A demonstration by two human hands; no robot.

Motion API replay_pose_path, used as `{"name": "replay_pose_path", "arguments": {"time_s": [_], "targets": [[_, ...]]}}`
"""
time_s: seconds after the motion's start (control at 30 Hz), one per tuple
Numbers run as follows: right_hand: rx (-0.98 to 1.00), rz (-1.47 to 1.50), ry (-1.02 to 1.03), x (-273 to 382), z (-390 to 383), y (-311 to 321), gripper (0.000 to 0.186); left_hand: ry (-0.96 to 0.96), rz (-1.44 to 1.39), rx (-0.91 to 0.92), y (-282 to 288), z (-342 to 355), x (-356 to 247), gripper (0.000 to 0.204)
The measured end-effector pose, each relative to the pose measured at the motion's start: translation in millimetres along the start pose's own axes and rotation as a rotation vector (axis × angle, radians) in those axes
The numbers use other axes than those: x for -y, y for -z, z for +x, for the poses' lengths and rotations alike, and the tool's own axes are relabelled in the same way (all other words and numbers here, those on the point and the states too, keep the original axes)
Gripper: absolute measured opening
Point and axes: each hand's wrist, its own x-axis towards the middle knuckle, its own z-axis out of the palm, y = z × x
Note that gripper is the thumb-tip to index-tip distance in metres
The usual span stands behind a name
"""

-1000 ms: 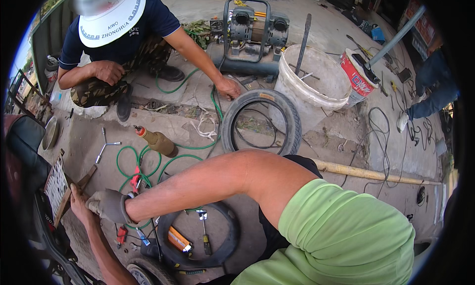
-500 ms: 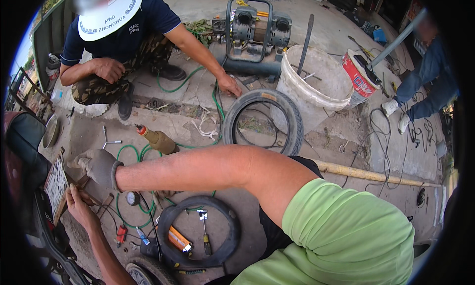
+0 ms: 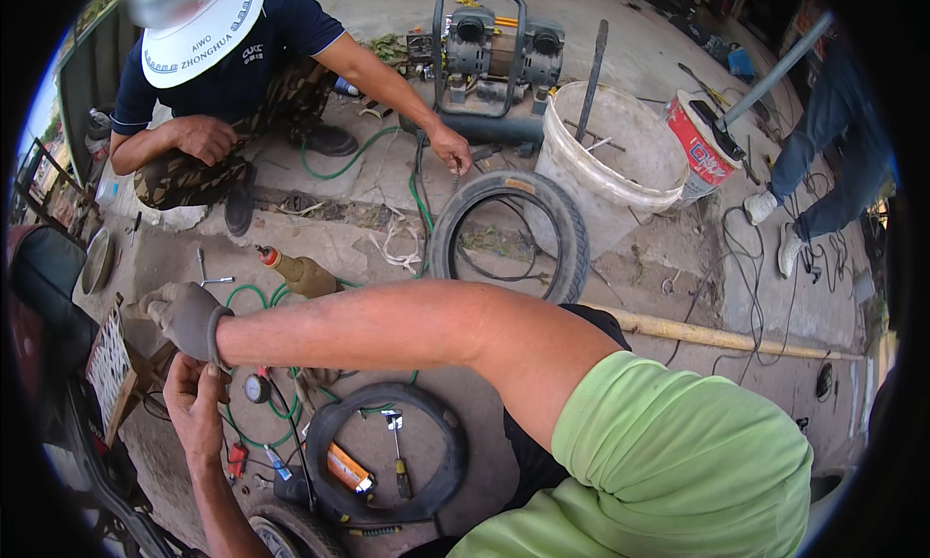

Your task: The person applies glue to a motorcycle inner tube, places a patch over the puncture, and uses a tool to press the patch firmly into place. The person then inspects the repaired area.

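My right arm, in a light green sleeve, reaches across to the left. My right hand (image 3: 184, 316) wears a grey knit work glove (image 3: 201, 327); its fingers look curled, and what they may hold is hidden. Just below it, my bare left hand (image 3: 197, 408) pinches the glove's cuff at the wrist. Left of both hands are a white patterned plate (image 3: 110, 366) and a piece of wood (image 3: 140, 369) beside a dark red vehicle (image 3: 53, 277). A round pressure gauge (image 3: 257, 388) hangs close to my left hand. Below my forearm lies a black inner tube (image 3: 450, 461) with a screwdriver (image 3: 402, 479) inside its ring.
A tyre (image 3: 576, 238) lies beyond my arm, by a dirty white bucket (image 3: 591, 209) and an air compressor (image 3: 494, 64). A brown bottle (image 3: 305, 275), a T-shaped wrench (image 3: 203, 267) and green hose (image 3: 247, 296) are nearer. A co-worker (image 3: 223, 93) in a white hard hat crouches at the far left.
My left hand has moved right, from beside the wood and plate to the glove's cuff, and pinches it. The co-worker's outstretched hand has lifted slightly near the tyre.
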Motion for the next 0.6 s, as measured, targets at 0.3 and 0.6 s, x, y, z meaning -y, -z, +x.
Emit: {"name": "replay_pose_path", "arguments": {"time_s": [0.3,0.6], "targets": [[0.047,-0.11,0.002,-6.8,-1.3,5.3,0.027,0.051,0.041,0.012,-0.1,-2.7,-6.0,0.013],[-0.009,0.087,0.004,-27.6,13.6,4.8,0.023,0.041,0.058,-0.028,-15.9,-6.2,-10.8,0.02]]}}
